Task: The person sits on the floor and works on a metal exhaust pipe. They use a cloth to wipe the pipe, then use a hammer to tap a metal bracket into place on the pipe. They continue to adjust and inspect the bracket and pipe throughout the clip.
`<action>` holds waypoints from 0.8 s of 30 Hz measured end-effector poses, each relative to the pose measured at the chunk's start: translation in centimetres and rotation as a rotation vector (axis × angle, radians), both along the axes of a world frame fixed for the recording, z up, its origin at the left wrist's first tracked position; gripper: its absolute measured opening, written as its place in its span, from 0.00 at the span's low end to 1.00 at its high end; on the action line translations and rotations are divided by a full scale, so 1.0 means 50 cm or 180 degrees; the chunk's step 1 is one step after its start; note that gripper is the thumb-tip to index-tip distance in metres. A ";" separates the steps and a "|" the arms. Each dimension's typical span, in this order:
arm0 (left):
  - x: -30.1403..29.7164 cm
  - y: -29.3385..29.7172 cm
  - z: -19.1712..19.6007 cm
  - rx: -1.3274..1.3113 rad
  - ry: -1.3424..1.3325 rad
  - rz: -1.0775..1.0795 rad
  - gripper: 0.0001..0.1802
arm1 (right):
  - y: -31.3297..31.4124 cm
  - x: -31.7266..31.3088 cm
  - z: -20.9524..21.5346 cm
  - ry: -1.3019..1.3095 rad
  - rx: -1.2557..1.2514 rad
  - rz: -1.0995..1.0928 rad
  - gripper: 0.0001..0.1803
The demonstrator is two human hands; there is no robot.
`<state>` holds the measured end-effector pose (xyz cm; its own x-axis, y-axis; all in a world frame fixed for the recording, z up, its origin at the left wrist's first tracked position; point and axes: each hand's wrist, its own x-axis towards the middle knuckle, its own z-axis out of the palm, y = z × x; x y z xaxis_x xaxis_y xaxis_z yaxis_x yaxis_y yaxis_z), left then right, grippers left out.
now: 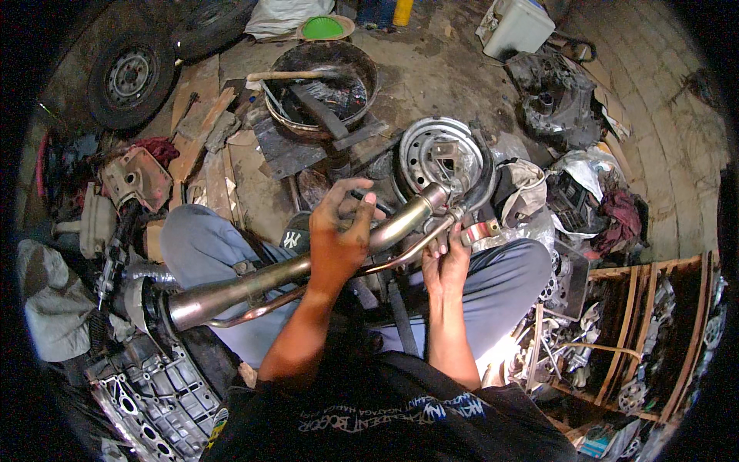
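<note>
A long, shiny metal pipe point(289, 281) with a thinner tube point(412, 252) along its side slants across my lap, its wide end at the left. My left hand point(339, 227) is over the middle of the large pipe, thumb and bent fingers apart, gripping nothing I can make out. Near the far right end, my right hand point(446, 258) pinches the thinner tube from below. Just beyond that end lies a silver wheel rim point(416, 150). A metal bracket point(483, 230) is beside my right fingertips. My left palm is hidden.
Ahead stands a round metal basin point(369, 96) with a wooden-handled tool point(289, 75) across it. An engine block point(158, 385) sits at lower left, and a wooden rack point(631, 308) of metal parts at right. Tyres point(104, 92) lean at upper left; a white container point(516, 29) is at upper right.
</note>
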<state>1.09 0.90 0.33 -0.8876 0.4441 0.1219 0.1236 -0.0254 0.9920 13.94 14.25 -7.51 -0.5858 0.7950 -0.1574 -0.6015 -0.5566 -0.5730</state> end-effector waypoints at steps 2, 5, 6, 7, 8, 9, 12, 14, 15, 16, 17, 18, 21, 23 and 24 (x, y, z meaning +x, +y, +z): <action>0.001 -0.002 0.006 -0.0056 0.0121 -0.0004 0.08 | -0.001 -0.001 0.004 -0.0007 0.0004 0.0021 0.26; 0.003 0.000 0.007 -0.0021 0.0162 -0.0001 0.08 | 0.003 0.002 0.000 -0.0009 0.0023 0.0006 0.27; 0.004 0.001 0.005 0.0009 0.0152 0.0003 0.08 | 0.005 0.003 -0.001 -0.0008 0.0030 -0.0005 0.27; 0.003 0.001 0.003 -0.0009 0.0163 -0.0011 0.08 | 0.005 0.002 -0.001 -0.0017 0.0046 -0.0020 0.27; 0.001 0.000 -0.001 -0.0026 0.0175 -0.0030 0.08 | 0.003 -0.002 0.006 -0.0024 0.0064 -0.0039 0.27; 0.000 0.001 -0.003 -0.0043 0.0186 -0.0048 0.07 | 0.003 -0.004 0.010 -0.0032 0.0082 -0.0058 0.26; 0.000 0.002 -0.006 0.0003 0.0172 -0.0063 0.07 | 0.006 -0.002 0.000 -0.0130 0.0133 -0.0097 0.26; 0.001 0.001 -0.002 -0.0009 0.0126 -0.0066 0.07 | 0.006 -0.004 -0.007 -0.0222 0.0072 -0.0121 0.25; 0.002 0.000 0.001 -0.0013 0.0103 -0.0068 0.07 | 0.005 -0.005 -0.008 -0.0267 0.0043 -0.0134 0.25; 0.003 0.000 0.006 -0.0003 0.0058 -0.0084 0.07 | 0.003 -0.005 -0.007 -0.0226 0.0012 -0.0148 0.24; 0.005 -0.001 0.013 0.0002 0.0012 -0.0092 0.07 | -0.001 -0.005 0.001 -0.0186 -0.0025 -0.0154 0.23; 0.006 -0.001 0.016 0.0008 -0.0033 -0.0100 0.07 | -0.003 -0.006 0.006 -0.0147 -0.0061 -0.0159 0.22; 0.004 0.000 0.004 -0.0026 0.0189 -0.0065 0.07 | -0.006 -0.003 0.007 -0.0503 0.0083 -0.0129 0.18; 0.002 -0.001 0.004 -0.0028 0.0132 -0.0067 0.07 | -0.011 -0.006 0.007 -0.0526 0.0227 -0.0119 0.16; 0.001 -0.002 0.004 -0.0032 0.0104 -0.0067 0.07 | -0.014 -0.009 0.006 -0.0536 0.0297 -0.0113 0.15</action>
